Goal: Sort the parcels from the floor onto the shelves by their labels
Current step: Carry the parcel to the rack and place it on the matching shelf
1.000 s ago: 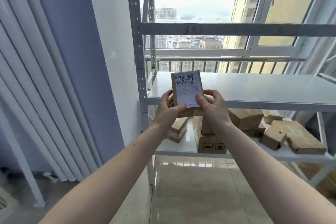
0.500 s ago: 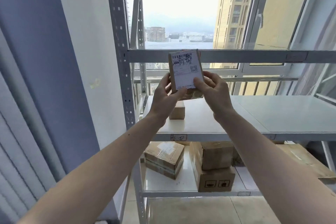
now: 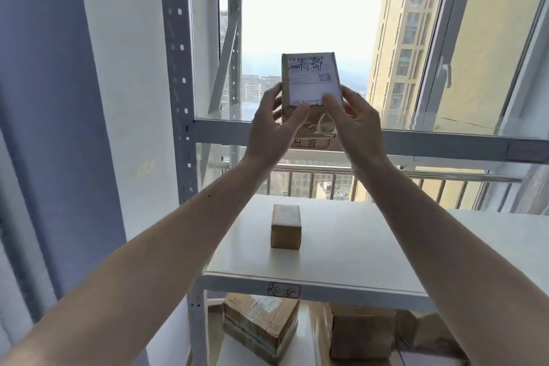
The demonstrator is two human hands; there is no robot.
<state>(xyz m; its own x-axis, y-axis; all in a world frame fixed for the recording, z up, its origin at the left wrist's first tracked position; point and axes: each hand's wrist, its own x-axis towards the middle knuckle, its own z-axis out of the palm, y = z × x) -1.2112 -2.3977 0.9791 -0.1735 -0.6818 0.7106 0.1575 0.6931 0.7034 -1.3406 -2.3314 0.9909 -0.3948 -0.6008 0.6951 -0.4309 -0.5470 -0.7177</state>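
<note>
Window [image 3: 312,9] fills the back of the view, tall yellow building [image 3: 398,47] outside it, railing [image 3: 445,180] below

Grey metal shelving rack [image 3: 178,68] stands in front of the window, perforated upright on the left

Upper shelf [image 3: 430,140] runs across at hand height, seen almost edge-on; a handwritten tag on its front edge is partly hidden behind the held parcel

Middle shelf [image 3: 341,246] is white, with a handwritten tag [image 3: 283,290] on its front lip, characters not readable

Lower shelf: several brown cartons, a taped flat one [image 3: 260,327] on the left, a bigger one [image 3: 361,333] just beside it to the right, more partly cut off at the right edge

Both forearms reach up and forward from the bottom corners

Parcel [image 3: 310,89] is a small brown box held upright in the air, at the level of the upper shelf's front edge, label side facing the camera; white shipping label with barcode, QR code and black handwriting, clear tape wrinkled on the lower part

Left hand [image 3: 274,125] grips the parcel's lower left side, thumb across the front

Right hand [image 3: 355,122] grips the lower right side, thumb on the label's bottom edge, fingers curled round the side

Small box [image 3: 286,226] sits alone on the middle shelf, toward the left, well below the held parcel, pale label on its top
</note>
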